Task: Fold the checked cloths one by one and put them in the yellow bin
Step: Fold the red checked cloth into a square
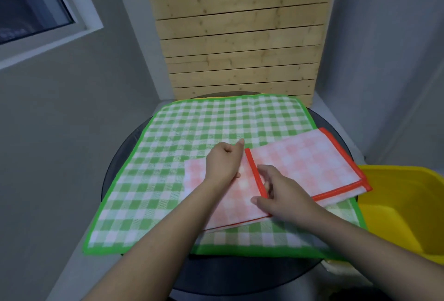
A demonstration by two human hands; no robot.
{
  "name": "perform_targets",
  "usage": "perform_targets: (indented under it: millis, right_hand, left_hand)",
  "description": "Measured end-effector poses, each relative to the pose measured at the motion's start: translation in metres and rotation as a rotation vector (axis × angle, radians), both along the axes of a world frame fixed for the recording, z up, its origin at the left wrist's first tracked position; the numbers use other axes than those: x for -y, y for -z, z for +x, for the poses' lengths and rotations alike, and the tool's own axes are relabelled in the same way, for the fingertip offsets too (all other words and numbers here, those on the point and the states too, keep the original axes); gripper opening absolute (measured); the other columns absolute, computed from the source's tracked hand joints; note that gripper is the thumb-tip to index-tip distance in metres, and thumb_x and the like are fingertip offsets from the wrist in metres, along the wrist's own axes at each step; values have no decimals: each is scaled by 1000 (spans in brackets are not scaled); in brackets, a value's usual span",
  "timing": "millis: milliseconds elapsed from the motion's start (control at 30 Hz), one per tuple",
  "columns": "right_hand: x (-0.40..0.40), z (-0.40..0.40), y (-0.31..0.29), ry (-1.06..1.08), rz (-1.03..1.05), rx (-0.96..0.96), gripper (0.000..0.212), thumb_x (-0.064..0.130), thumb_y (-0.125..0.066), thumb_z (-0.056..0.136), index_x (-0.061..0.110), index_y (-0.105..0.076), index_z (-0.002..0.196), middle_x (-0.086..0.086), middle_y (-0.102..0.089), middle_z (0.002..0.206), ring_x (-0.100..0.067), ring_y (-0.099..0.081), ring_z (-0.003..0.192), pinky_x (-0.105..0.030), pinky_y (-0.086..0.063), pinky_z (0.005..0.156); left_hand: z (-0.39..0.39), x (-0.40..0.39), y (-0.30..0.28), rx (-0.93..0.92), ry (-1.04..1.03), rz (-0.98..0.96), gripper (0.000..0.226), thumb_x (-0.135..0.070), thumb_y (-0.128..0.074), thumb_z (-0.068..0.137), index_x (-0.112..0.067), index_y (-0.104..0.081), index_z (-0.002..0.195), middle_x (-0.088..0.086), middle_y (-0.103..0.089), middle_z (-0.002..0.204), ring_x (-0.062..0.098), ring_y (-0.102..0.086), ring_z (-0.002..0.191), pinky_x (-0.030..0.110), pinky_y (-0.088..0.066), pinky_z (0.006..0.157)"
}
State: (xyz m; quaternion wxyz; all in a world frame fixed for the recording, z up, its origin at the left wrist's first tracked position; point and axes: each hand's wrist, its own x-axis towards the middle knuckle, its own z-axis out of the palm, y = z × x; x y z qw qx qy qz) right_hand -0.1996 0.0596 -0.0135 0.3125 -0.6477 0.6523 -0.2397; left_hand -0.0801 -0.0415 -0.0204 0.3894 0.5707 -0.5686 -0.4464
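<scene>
An orange-checked cloth (300,164) with an orange hem lies partly folded on top of a green-checked cloth (182,130) that is spread flat over the round table. My left hand (224,162) rests on the orange cloth's lower layer, fingers curled, pinching its far edge. My right hand (278,195) presses on the orange hem of the folded-over flap near its front corner. The yellow bin (408,207) stands at the right, beside the table and below its top.
The round dark table (240,274) stands in a corner. A wooden slatted panel (240,36) leans against the wall behind it, grey walls close both sides, and a window (31,5) is up at the left.
</scene>
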Motion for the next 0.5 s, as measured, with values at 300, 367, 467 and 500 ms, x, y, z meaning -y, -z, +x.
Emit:
perform_targets:
  millis: [300, 367, 467, 500]
  right_hand:
    - [-1, 2, 8, -9, -18, -36, 36, 26, -59, 89, 25, -33, 113, -3, -47, 70, -14, -44, 56, -30, -37, 55]
    - [-1, 4, 11, -10, -19, -47, 30, 24, -57, 90, 25, -32, 107, -2, -43, 66, -14, -41, 55, -31, -36, 55]
    - [1, 3, 8, -4, -4, -64, 27, 17, -52, 90, 25, -31, 105, -1, -46, 71, -17, -42, 58, -36, -38, 56]
    - [3, 0, 7, 5, -7, -67, 27, 13, -50, 89, 26, -32, 104, -2, -52, 78, -19, -46, 60, -36, -41, 58]
  left_hand:
    - [8, 23, 14, 622, 175, -295, 20, -31, -55, 91, -30, -66, 108, -6, -62, 110, 16, -47, 115, 30, -22, 89]
    - [6, 25, 12, 626, 186, -259, 17, -33, -58, 89, -29, -67, 103, -6, -64, 106, 16, -50, 113, 31, -22, 89]
    - [10, 26, 2, 591, 161, -167, 7, -31, -61, 88, -26, -65, 90, -11, -64, 86, 16, -56, 104, 32, -24, 91]
    - [13, 25, -2, 565, 142, -126, 7, -31, -62, 88, -25, -62, 84, -13, -60, 76, 16, -58, 100, 33, -27, 96]
